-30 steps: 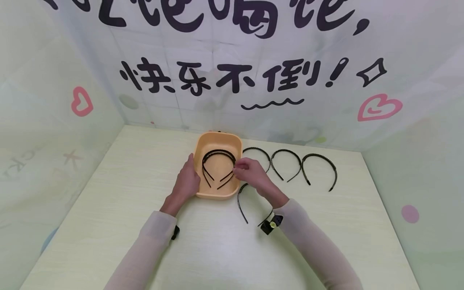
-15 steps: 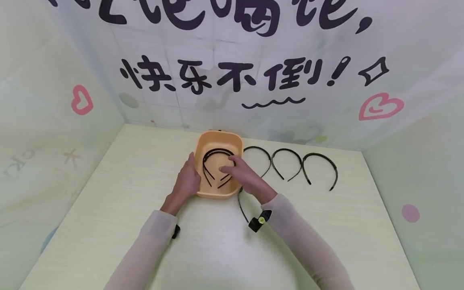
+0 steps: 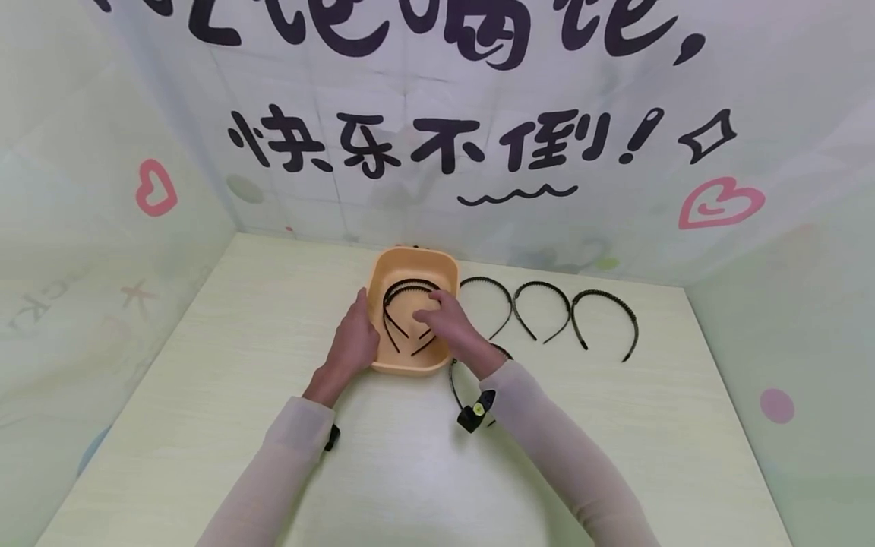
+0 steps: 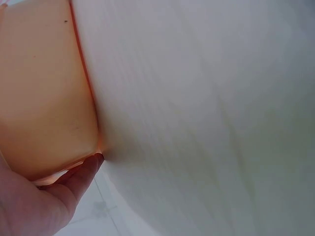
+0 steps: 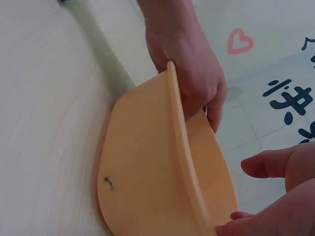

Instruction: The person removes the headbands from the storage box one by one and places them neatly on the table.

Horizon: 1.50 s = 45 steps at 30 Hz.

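An orange plastic basin [image 3: 410, 370] stands at the back of the table with several black toothed headbands [image 3: 410, 282] lying inside. My left hand [image 3: 352, 342] holds its left side, thumb over the rim and fingers against the outer wall; the left wrist view shows those fingers [image 4: 81, 179] at the basin's lower edge. Over the basin's right rim reaches my right hand [image 3: 454, 323], thumb and fingers spread apart above the headbands. In the right wrist view this hand [image 5: 280, 201] shows a wide gap between its digits, with nothing seen held. It partly covers the headbands' right ends.
To the basin's right, three more black headbands lie in a row: a near one [image 3: 487, 279], a middle one [image 3: 541, 284] and a far one [image 3: 604, 293]. Another headband [image 3: 453, 382] lies in front, partly under my right wrist. A printed curtain [image 3: 383, 213] closes off the back.
My right hand has moved left from the basin's right rim to over the headbands inside, and its fingers have spread from a pinch. The left hand stays on the basin.
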Motion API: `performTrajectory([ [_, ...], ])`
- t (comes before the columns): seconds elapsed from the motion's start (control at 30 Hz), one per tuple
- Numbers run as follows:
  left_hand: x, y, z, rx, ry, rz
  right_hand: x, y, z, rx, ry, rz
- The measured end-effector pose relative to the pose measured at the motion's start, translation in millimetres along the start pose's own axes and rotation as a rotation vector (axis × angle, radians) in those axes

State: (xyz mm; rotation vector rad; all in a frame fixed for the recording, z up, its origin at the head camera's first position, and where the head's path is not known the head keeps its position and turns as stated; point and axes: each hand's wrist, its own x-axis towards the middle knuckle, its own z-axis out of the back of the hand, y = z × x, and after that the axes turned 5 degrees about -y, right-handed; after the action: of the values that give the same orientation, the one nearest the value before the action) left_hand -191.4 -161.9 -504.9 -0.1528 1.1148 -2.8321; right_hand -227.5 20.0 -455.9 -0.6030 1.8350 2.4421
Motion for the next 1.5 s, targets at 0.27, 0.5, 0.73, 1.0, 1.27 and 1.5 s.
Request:
performTrajectory([
  [0.27, -1.0, 1.3, -0.2, 0.008, 0.008, 0.011, 8.8, -3.7, -4.7, 0.011, -0.06, 0.059],
  [0.5, -1.4, 2.3, 0.1, 0.0, -0.002, 0.009, 10.3, -5.0, -5.2, 0.035, -0.081, 0.094],
  [0.73, -1.6, 2.6, 0.2, 0.003, -0.004, -0.005, 8.8, -3.3, -8.6, 0.069, -0.141, 0.068],
  [1.0, -0.8, 2.1, 0.1, -0.007, -0.004, -0.006, 9.3, -2.9, -8.4, 0.149, -0.116, 0.049],
  [1.27, -0.5, 1.0, 0.7, -0.016, -0.006, -0.002, 11.7, -2.6, -5.9, 0.168, -0.071, 0.052],
  [1.5, 0.2, 1.0, 0.0, -0.014, -0.002, -0.001, 10.7, -3.0, -6.8, 0.1, -0.1, 0.075],
])
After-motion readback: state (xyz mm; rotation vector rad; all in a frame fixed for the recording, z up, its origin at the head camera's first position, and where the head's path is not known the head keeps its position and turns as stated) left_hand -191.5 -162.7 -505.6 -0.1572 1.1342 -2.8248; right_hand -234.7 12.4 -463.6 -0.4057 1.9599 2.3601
